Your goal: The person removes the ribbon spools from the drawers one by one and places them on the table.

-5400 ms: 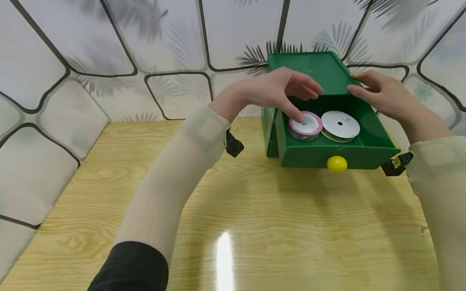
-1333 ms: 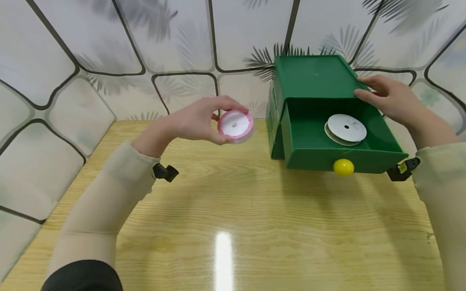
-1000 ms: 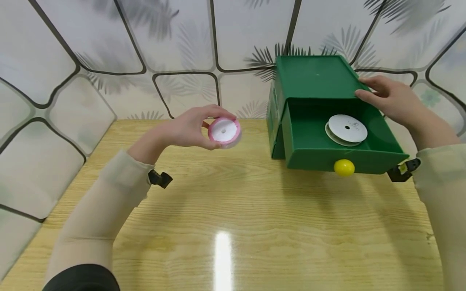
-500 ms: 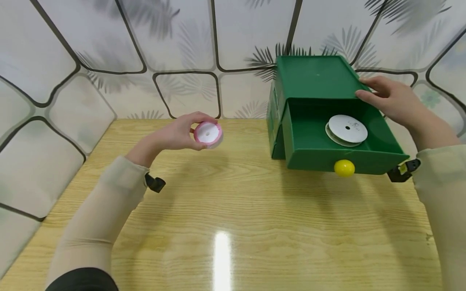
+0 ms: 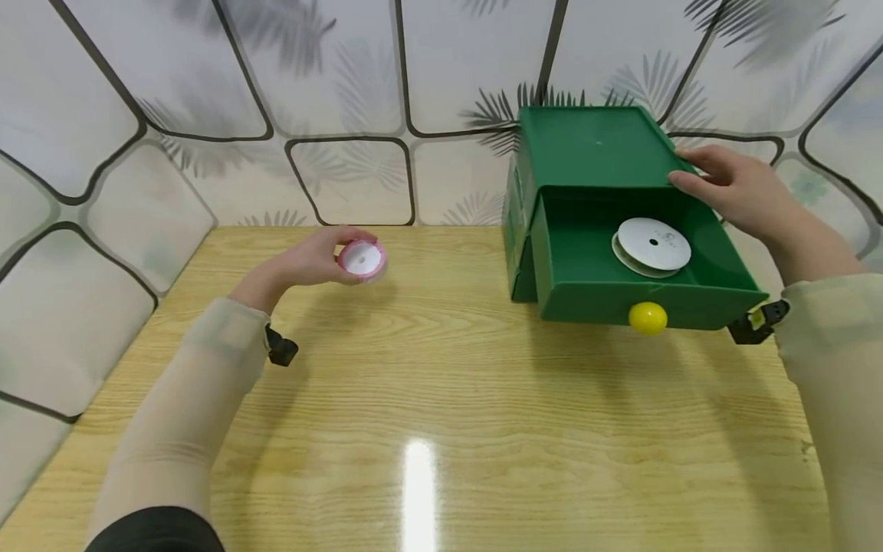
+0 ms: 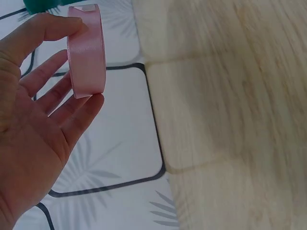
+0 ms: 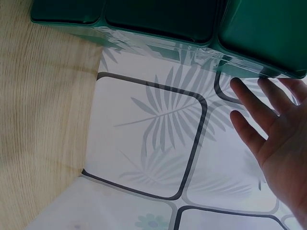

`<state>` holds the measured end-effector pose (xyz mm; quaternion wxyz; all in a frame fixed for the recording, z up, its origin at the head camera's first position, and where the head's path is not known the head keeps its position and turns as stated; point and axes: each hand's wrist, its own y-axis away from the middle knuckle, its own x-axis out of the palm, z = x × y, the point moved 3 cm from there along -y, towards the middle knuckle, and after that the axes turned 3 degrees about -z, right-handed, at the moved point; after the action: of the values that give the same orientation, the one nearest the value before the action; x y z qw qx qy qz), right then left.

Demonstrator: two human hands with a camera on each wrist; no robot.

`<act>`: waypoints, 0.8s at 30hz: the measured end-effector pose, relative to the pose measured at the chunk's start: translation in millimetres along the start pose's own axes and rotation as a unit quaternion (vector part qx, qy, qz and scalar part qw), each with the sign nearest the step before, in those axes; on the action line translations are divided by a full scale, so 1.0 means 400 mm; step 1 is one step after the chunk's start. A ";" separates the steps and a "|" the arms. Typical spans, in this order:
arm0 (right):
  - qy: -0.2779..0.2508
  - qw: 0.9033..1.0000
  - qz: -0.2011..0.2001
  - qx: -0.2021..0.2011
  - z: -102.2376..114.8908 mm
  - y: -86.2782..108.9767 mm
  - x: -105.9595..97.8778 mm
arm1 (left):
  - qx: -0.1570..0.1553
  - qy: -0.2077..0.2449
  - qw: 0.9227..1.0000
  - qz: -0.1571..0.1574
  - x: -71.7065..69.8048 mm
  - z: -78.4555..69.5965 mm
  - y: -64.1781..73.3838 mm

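Observation:
My left hand (image 5: 309,261) pinches a roll of pink ribbon (image 5: 362,259) between thumb and fingers, above the left part of the table. In the left wrist view the satin band of the ribbon roll (image 6: 87,57) faces the camera, thumb on one side and fingertips beneath. On the right, my right hand (image 5: 748,192) rests its fingertips along the right top edge of a green drawer box (image 5: 596,146). Its fingers (image 7: 252,103) look extended against the box's side in the right wrist view. Inside the pulled-out drawer (image 5: 579,303) lies a white spool (image 5: 654,242).
A yellow ball knob (image 5: 648,318) sits on the drawer front, which juts over the wooden table (image 5: 441,368). Behind and to the left stands a pale patterned wall covering (image 5: 352,180). Small black cameras (image 5: 281,349) are strapped at both wrists.
My left hand took the pink ribbon roll out of the drawer and carried it left and lower over the table. My right hand has stayed at the box edge.

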<state>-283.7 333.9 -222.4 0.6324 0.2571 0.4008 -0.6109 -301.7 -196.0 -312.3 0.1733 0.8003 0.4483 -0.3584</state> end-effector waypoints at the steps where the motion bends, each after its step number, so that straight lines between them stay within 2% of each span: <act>1: -0.001 1.000 0.000 0.000 0.001 0.000 0.000 | -0.003 0.000 1.000 -0.001 0.000 0.007 0.000; 9: -0.001 1.000 -0.002 0.001 0.002 -0.002 0.000 | -0.045 -0.028 0.999 0.006 0.000 0.057 -0.001; 16: -0.006 1.000 -0.003 -0.001 0.004 -0.001 0.000 | -0.054 -0.028 0.998 0.030 0.016 0.089 -0.008; 24: -0.006 1.000 0.001 0.001 0.005 0.001 0.000 | -0.091 -0.026 0.994 0.048 0.032 0.116 -0.010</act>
<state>-282.8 332.4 -221.5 0.6354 0.2541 0.3960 -0.6123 -320.2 -213.9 -353.3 0.2741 0.7922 0.4355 -0.3282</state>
